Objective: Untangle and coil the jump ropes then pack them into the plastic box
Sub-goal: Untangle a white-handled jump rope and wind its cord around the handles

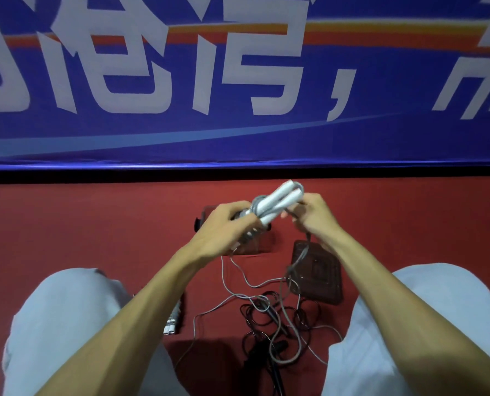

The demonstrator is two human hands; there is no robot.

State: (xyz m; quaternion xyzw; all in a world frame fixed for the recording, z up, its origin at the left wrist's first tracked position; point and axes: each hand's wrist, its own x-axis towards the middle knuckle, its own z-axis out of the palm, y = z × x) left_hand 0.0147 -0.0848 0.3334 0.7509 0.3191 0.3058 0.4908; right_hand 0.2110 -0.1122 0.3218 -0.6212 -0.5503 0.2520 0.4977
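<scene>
Head view: left hand (223, 227) grips the white handles (275, 202), right hand (315, 216) pinches grey cord (301, 255), above the red floor (95, 224).

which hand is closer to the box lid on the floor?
Right. The right hand hovers above the lid, pinching gray rope; the left hand is farther left, over the box, gripping the white handles.

White handles (278, 202), grey rope (278, 318), red floor (95, 224), blue banner (238, 138).
</scene>
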